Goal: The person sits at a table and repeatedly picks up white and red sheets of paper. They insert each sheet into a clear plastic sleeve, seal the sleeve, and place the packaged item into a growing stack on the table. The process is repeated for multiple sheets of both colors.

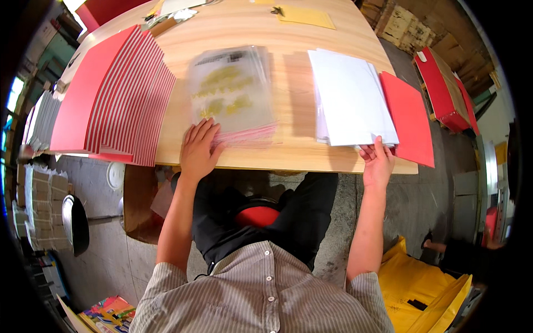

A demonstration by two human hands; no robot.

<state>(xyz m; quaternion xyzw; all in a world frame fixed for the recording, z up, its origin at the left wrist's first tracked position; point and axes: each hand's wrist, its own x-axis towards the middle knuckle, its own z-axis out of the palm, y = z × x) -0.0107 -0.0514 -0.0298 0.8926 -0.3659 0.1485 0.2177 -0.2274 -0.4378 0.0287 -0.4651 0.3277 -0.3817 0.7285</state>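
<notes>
A stack of clear plastic bags [233, 89] with yellow-green print and a pinkish lower edge lies on the table in front of me. My left hand [200, 147] rests flat on its near left corner, fingers stretched out. To the right is a pile of white sheets [352, 97], its layers slightly fanned. My right hand [377, 161] pinches the near right corner of this pile, thumb on top and fingers curled beneath. How many sheets it grips is hidden. A flat red cover or folder [408, 119] lies beside the white pile, partly under it, reaching over the table's edge.
A tall, leaning stack of red-covered books or folders [105, 94] stands left on the wooden table [288, 39]. Behind lie a yellow envelope [305, 17] and a black clip [277, 10]. Below are a cardboard box [141, 205] and a yellow bag [413, 288].
</notes>
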